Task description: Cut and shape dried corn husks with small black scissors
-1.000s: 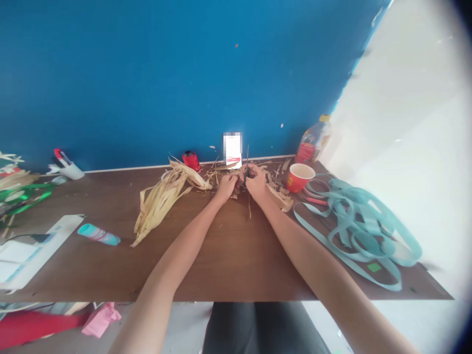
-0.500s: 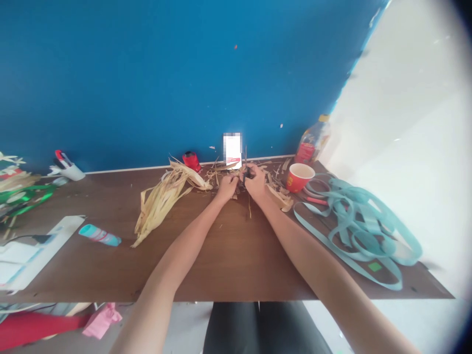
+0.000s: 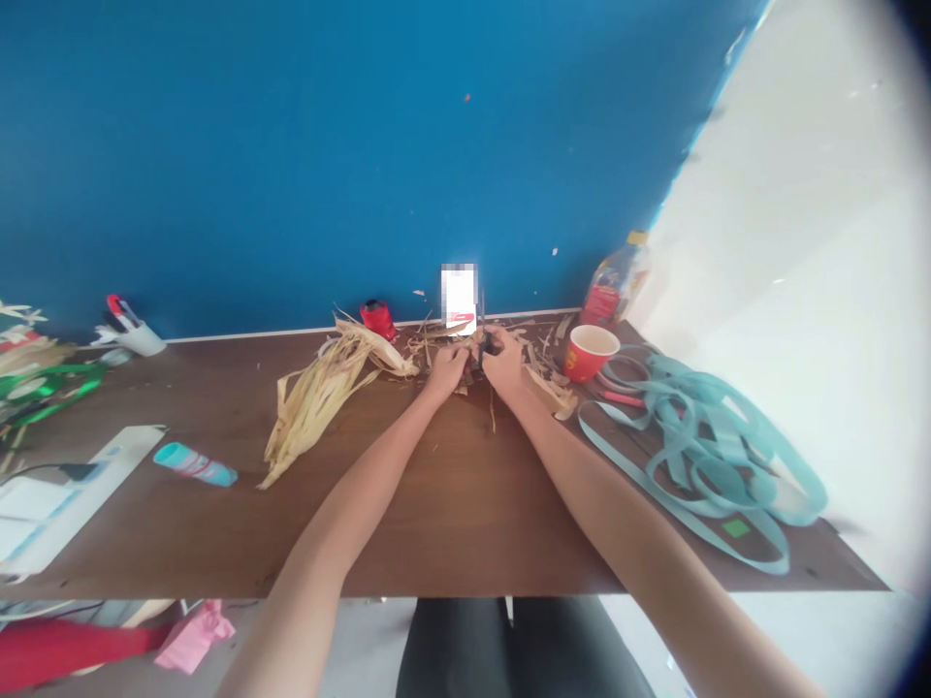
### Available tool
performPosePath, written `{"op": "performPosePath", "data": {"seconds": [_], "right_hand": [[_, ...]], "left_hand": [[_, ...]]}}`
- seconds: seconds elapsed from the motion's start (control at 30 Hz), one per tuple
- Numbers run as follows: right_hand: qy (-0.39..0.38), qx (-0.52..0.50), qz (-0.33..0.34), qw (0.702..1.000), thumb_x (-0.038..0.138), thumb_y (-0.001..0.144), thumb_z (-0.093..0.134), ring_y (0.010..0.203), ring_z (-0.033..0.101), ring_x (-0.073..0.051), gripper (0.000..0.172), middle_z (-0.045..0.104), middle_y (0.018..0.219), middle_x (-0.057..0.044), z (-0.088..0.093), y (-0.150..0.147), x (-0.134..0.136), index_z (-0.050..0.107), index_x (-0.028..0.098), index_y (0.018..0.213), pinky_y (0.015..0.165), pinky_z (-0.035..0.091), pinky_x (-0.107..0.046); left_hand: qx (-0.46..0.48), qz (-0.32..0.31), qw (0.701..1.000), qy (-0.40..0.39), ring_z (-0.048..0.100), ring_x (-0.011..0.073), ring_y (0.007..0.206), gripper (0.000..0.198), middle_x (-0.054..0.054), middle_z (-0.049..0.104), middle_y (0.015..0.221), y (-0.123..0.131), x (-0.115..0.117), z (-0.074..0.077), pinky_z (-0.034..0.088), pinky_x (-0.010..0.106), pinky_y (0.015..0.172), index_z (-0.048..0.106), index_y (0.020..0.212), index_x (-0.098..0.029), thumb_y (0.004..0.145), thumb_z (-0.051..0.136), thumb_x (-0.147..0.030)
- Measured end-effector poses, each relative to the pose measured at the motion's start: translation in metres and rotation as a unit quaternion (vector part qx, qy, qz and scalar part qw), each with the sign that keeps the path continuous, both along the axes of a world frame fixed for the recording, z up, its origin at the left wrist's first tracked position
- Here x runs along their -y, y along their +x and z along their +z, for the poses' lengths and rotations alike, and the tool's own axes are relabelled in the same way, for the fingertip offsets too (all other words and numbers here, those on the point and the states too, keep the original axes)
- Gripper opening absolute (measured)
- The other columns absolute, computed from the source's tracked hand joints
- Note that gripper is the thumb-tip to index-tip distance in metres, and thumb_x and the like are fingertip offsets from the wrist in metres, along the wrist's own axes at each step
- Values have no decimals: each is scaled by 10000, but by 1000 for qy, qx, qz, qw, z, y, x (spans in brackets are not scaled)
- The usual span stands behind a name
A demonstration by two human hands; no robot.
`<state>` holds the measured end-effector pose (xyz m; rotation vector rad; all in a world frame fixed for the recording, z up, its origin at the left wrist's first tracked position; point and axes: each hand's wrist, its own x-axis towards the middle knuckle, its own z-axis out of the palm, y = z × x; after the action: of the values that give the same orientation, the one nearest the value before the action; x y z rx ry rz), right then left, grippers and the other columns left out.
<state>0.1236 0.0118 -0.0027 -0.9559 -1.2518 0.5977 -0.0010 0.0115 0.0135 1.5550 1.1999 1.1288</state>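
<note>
Left hand (image 3: 447,370) and right hand (image 3: 503,364) together at the far edge of the table (image 3: 436,523), fingers curled inward around a small dark slender tool (image 3: 480,344), its type too small to tell. Whether either hand is clamped on it: cannot tell. Pale straw-coloured dried corn husk shreds (image 3: 542,383) lie under and around both hands, touching them. A long bundle of pale dried corn husk (image 3: 320,407) lies on the brown wooden table just left of the left hand, its tip close to the hands.

Right of the hands: a red paper cup with a cream interior (image 3: 591,351), upright; behind it, a clear plastic bottle with a red label and yellow cap (image 3: 615,291); further right, a loose pile of flat pale teal ribbon (image 3: 698,456). Behind the hands, a small white card (image 3: 459,296), partly blurred, stands against the blue painted wall (image 3: 364,145), with a small red object (image 3: 378,319) to its left. Far left: a white pen holder (image 3: 138,339), a teal plastic tube (image 3: 195,464), white paper sheets (image 3: 65,494) and shiny green strips (image 3: 50,393)
</note>
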Motion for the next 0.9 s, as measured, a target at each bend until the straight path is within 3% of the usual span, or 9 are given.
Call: {"op": "performPosePath", "data": {"seconds": [0.27,0.5,0.7,0.9], "right_hand": [[-13,-10,-15,1000,260,671,644,667,601,-150,351,664,766,-14,3,0,0,644,179,1013,655,501,-287],[-18,-18,-4,1000,260,673,643,706,622,-164,365,672,790,-22,4,1,1,636,183,1030,661,504,-290],[-12,-13,10,1000,243,664,628,683,606,-157,374,662,776,-14,3,2,1,640,181,1033,658,500,-290],[-1,0,10,1000,215,641,620,742,639,-171,360,686,796,-23,6,0,3,647,179,998,706,517,-295]], "left_hand": [[-27,28,998,53,449,116,463,186,-29,476,455,-4,-4,-3,342,231,514,576,637,-163,768,453,-212],[-15,-5,1000,14,453,107,430,196,-23,530,496,0,-4,-3,328,226,470,599,711,-155,787,428,-215],[-9,-24,1000,7,454,105,430,218,-13,546,484,0,-4,-5,333,223,469,591,665,-149,780,418,-215],[-35,1,997,64,438,100,484,281,-22,479,470,-2,-4,-4,313,223,501,523,553,-153,803,415,-224]]}}
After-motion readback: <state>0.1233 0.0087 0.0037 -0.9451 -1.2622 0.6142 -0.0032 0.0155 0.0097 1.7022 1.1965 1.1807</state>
